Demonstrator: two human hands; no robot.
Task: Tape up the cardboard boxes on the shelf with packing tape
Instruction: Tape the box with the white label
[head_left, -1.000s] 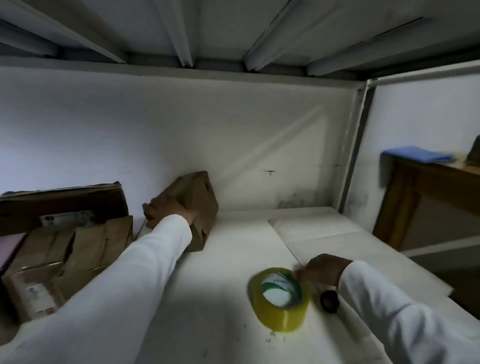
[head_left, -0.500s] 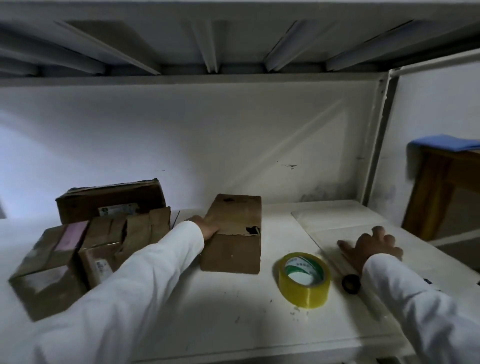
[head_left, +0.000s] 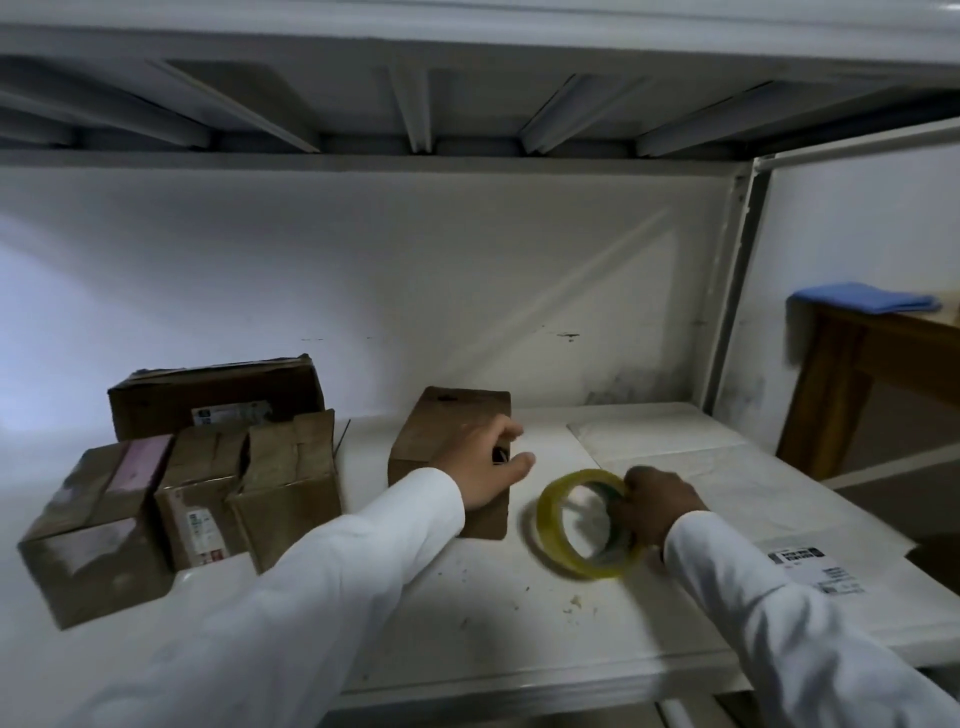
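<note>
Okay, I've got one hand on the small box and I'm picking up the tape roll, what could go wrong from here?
1. The yellow packing tape roll is tilted up on its edge, gripped by the right hand at one side only; it might slip or roll.
2. The left hand rests on the small brown cardboard box near a dark hole; tape may cover fingers.
3. Crumbs on the white shelf could foul the adhesive.

Yellowish tape roll (head_left: 584, 525) tilted on edge — beside small brown box (head_left: 447, 441), shelf-centre

Tape roll (head_left: 584, 525) at lower centre is motion-blurred. Right hand (head_left: 657, 504) hides its far rim. Label print (head_left: 815, 569) at lower right is illegible.
</note>
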